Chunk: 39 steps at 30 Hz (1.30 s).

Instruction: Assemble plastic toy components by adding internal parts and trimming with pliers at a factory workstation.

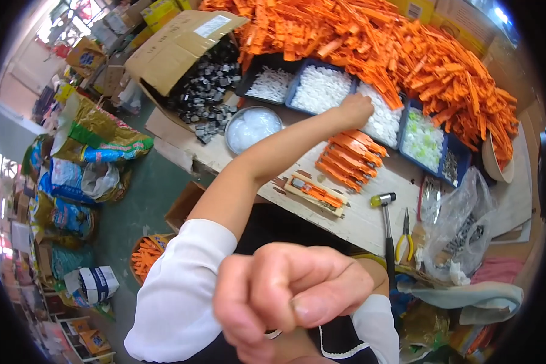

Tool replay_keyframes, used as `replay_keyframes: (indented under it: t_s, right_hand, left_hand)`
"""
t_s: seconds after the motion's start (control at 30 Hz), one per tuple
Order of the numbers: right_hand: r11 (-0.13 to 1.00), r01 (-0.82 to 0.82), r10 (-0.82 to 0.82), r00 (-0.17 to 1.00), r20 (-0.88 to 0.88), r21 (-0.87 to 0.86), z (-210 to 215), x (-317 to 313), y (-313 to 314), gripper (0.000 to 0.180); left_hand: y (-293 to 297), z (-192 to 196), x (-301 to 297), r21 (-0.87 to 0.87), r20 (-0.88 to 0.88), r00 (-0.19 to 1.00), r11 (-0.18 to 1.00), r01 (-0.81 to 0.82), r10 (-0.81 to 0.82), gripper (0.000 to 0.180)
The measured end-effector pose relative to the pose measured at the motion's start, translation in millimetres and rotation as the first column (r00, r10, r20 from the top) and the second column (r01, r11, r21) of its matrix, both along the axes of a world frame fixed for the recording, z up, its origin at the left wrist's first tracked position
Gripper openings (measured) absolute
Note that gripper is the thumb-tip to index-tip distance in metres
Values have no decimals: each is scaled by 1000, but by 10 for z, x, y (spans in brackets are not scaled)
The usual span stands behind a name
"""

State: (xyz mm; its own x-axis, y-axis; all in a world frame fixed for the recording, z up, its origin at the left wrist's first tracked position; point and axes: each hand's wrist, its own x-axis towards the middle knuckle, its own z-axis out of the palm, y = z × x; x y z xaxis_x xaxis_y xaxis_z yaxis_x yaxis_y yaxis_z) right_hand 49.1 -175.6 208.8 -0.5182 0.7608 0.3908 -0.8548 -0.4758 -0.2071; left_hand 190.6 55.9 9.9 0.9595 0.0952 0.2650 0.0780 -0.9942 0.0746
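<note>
My left hand (pixel 354 111) reaches across the bench to the tray of small white parts (pixel 383 121), its fingers curled down at the parts. Whatever its fingertips may hold is hidden. Raised close to the camera, my right hand (pixel 288 291) is closed in a loose fist, with nothing showing in it. On the bench below the left hand lies a row of several orange plastic pieces (pixel 350 161) with metal bits. In front of that row, a pale wooden block (pixel 340 212) holds one orange piece (pixel 316 192).
A heap of orange pieces (pixel 346 30) lines the back. Other trays hold white (pixel 321 88), pale green (pixel 423 139) and metal parts. Black and metal pieces spill from a carton (pixel 176 45) beside a round dish (pixel 253 128). A hammer (pixel 387 224) and pliers (pixel 404 236) lie right.
</note>
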Motion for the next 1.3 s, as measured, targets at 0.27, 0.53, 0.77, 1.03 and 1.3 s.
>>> replay_keyframes:
  t_s: [0.27,0.53,0.77,1.03,1.3]
  right_hand:
    - [869,448,-474,876,93,211,-587,137,-61,12]
    - [572,803,-609,280,742,166,-1223,423,-338,8]
    - [412,871,-508,-24,861,267,-1562,632,-430,15]
    - [317,898,-452,-141,881,307,-1721,729,-291,9]
    - [247,919,-505,-149,850,307,-1897,612,-15,12]
  left_hand:
    - [53,87,43,-85,-145,989,996,11,-24,12]
    - [23,54,34,19,-37,999,999,28,-27,14]
    - [128,187,-94,-444,181,978,896,-16,107,10]
    - [-379,302,-1061,-899,223,946,-326,292,234,17]
    - [-911,-15,-1823,-855,210,960,-442,271,184,11]
